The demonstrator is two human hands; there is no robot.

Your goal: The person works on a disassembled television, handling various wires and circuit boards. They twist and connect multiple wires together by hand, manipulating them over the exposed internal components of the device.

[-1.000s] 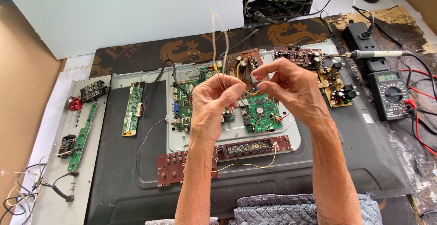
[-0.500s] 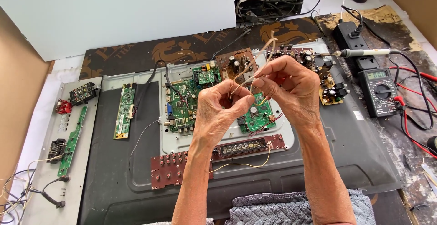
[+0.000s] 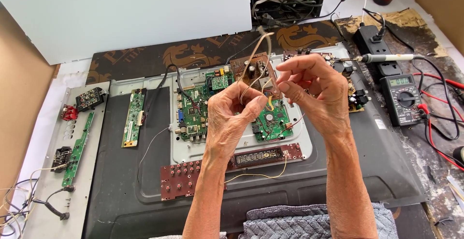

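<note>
My left hand (image 3: 234, 115) and my right hand (image 3: 314, 91) are raised close together over the back of an opened flat screen. Both pinch thin pale wires (image 3: 256, 60) that loop up above my fingers. Under my hands lie a green circuit board (image 3: 273, 123) and a larger green main board (image 3: 195, 111). A small brown board (image 3: 251, 69) shows behind the wires. A long reddish-brown button board (image 3: 181, 181) with a display strip lies nearer to me, a yellow wire curling from it.
A multimeter (image 3: 403, 96) with red and black leads sits at the right, a soldering iron (image 3: 386, 58) and a power strip (image 3: 372, 43) behind it. A narrow green board (image 3: 134, 118) and a grey metal panel (image 3: 63, 171) with small boards lie left. A grey towel (image 3: 290, 222) is nearest me.
My hands have stayed together working the wires; the wire loop now stands higher above my fingers. The view has shifted slightly.
</note>
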